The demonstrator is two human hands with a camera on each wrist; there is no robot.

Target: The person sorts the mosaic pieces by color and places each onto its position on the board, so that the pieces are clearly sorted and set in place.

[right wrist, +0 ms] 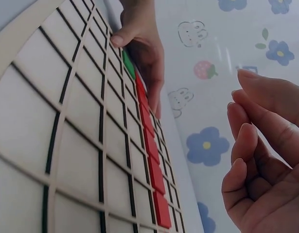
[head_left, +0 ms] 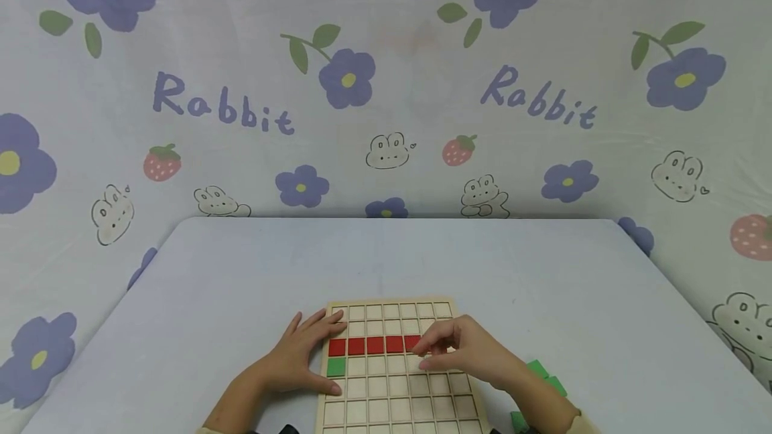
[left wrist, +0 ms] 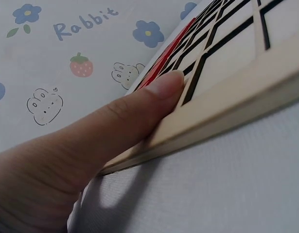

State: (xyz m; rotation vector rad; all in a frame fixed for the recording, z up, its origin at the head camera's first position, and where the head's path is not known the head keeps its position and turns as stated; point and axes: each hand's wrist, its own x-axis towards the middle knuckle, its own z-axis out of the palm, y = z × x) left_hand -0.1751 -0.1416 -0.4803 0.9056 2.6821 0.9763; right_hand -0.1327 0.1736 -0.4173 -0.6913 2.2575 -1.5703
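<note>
A wooden grid board [head_left: 372, 301] lies on the table. Several red square tiles [head_left: 356, 346] form a row across it, and one green tile [head_left: 336, 367] sits under the leftmost red one. My left hand [head_left: 295, 357] rests on the board's left edge, fingers spread; in the left wrist view its thumb [left wrist: 139, 104] presses on the rim. Over the right end of the red row is my right hand [head_left: 461, 350]. Its fingers are loosely bent, and the right wrist view shows nothing between thumb and fingertips.
Loose green tiles [head_left: 556, 386] lie on the white table [head_left: 241, 273] to the right of the board, partly hidden by my right forearm. A patterned cloth [head_left: 416, 106] with flowers and rabbits hangs behind the table.
</note>
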